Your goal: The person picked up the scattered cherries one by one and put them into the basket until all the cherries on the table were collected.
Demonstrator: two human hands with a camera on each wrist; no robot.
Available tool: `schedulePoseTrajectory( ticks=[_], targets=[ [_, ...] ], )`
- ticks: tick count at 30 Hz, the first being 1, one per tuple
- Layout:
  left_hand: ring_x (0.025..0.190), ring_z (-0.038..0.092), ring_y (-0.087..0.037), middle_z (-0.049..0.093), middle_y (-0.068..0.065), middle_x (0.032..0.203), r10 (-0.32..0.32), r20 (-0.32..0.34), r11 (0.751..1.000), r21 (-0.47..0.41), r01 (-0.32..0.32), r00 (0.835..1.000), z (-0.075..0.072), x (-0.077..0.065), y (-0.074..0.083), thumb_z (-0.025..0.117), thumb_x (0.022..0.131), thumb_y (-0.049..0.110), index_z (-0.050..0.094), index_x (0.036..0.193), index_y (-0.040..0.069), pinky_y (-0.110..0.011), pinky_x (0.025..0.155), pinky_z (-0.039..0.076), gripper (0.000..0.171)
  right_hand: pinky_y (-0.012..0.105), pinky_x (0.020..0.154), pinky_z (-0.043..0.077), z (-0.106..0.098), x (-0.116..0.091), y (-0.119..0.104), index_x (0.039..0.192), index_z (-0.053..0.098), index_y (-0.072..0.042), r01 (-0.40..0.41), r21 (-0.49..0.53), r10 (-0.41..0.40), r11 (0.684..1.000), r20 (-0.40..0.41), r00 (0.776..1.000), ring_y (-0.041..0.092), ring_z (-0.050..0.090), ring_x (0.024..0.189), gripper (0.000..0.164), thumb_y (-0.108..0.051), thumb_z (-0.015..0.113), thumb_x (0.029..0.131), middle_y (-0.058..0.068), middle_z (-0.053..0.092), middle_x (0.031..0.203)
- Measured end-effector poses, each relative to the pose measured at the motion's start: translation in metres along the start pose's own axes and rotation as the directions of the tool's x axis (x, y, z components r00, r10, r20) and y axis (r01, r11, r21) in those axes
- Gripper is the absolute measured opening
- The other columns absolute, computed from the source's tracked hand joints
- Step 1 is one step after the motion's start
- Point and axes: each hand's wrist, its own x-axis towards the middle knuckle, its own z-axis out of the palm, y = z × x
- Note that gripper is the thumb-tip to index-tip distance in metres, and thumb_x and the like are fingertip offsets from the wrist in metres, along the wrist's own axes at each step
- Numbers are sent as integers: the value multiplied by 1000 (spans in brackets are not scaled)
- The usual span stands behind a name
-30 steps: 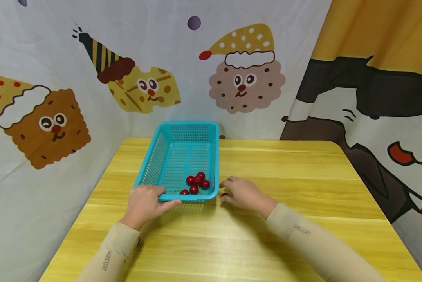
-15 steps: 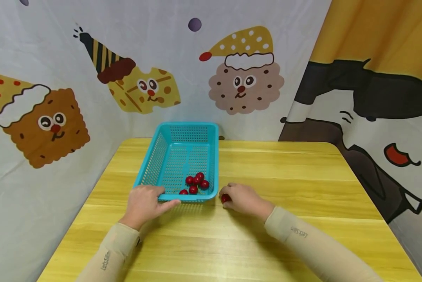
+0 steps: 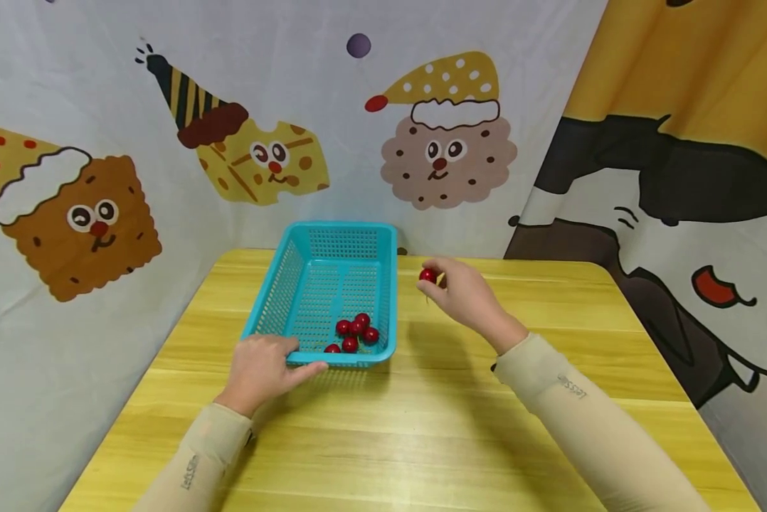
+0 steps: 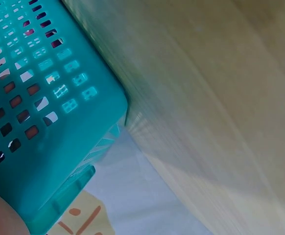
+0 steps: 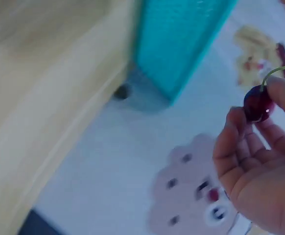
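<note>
Between the thumb and fingers of my right hand [image 3: 465, 293] is a dark red cherry [image 3: 427, 275], held above the table just right of the basket. Its green stem shows in the right wrist view, where the same cherry [image 5: 258, 104] is pinched at the fingertips. My left hand [image 3: 263, 370] grips the near left corner of the blue plastic basket [image 3: 393, 299], thumb along the outside of the front rim, fingers over the edge. Several red cherries [image 3: 356, 328] lie in the basket's near right part. The left wrist view shows the basket's perforated wall [image 4: 49, 112] close up.
The basket stands on a yellow wood-grain table [image 3: 383, 441], near its back left. Behind the table hangs a white cloth [image 3: 332, 92] printed with cartoon snacks. A yellow and dark printed part of the cloth [image 3: 697, 192] hangs at the right.
My right hand reached down beside the basket's near right corner, took hold of a cherry, and lifted it up and away toward the back. My left hand and the basket stayed in place.
</note>
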Motion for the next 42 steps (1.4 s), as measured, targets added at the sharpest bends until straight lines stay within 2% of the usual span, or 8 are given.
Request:
schedulePoseTrajectory(
  ticks=[3, 7, 12, 16, 23, 31, 36, 42],
  targets=[
    [36, 24, -11, 21, 11, 46, -19, 29, 1000, 24, 19, 999, -1, -1, -2, 69, 66, 74, 32, 53, 25, -28, 35, 17, 63, 33, 67, 53, 7, 10, -26, 127, 61, -4, 121, 75, -126, 990, 62, 990, 12, 57, 82, 39, -26, 67, 96, 1, 64, 102],
    [37, 32, -12, 31, 10, 44, -42, 81, 998, 53, 38, 996, 1, -2, -3, 67, 67, 77, 45, 55, 25, -29, 34, 24, 58, 34, 81, 53, 37, 21, -51, 128, 60, -4, 220, 68, -229, 973, 201, 952, 12, 58, 93, 39, -25, 67, 96, 3, 65, 114],
    [36, 29, -11, 30, 10, 44, -46, 94, 998, 45, 42, 994, 2, -4, -3, 63, 70, 79, 45, 55, 24, -29, 33, 23, 59, 36, 89, 51, 78, 35, -59, 127, 62, -7, 228, -96, -196, 969, 268, 943, 16, 58, 103, 38, -29, 67, 96, 3, 65, 118],
    [36, 26, -10, 25, 10, 45, -36, 59, 999, 23, 34, 998, 4, -3, -1, 67, 68, 76, 40, 54, 25, -28, 33, 21, 60, 37, 84, 52, 97, 37, -58, 127, 63, -13, 261, -275, -164, 925, 332, 929, 17, 59, 98, 39, -35, 66, 95, 1, 65, 117],
    [37, 26, -11, 24, 10, 46, -23, 37, 1000, 15, 22, 999, 3, 0, -2, 62, 70, 79, 38, 53, 24, -28, 35, 19, 62, 37, 78, 49, 104, 36, -61, 119, 68, -20, 296, -372, -145, 880, 383, 912, 13, 57, 82, 33, -39, 69, 92, -5, 68, 99],
    [37, 28, -10, 24, 11, 46, -28, 23, 1000, 8, 27, 999, 3, -4, -1, 69, 66, 75, 39, 54, 25, -29, 34, 21, 60, 37, 80, 45, 113, 37, -64, 114, 71, -27, 312, -449, -98, 837, 439, 893, 14, 62, 87, 27, -40, 69, 90, -8, 71, 100],
    [37, 25, -9, 18, 12, 49, -14, -10, 1000, -8, 14, 1000, 2, -2, 0, 66, 68, 77, 30, 54, 26, -28, 35, 18, 63, 37, 80, 44, 111, 36, -65, 115, 71, -27, 316, -449, -105, 836, 434, 895, 14, 63, 87, 34, -48, 71, 88, -8, 72, 98],
    [36, 24, -9, 18, 13, 49, -3, -22, 1000, -7, 3, 1000, 1, -1, -1, 63, 70, 78, 32, 54, 27, -27, 35, 19, 63, 39, 82, 43, 110, 35, -65, 113, 71, -26, 313, -419, -121, 853, 424, 898, 15, 62, 87, 37, -52, 69, 87, -8, 72, 95]
  ],
)
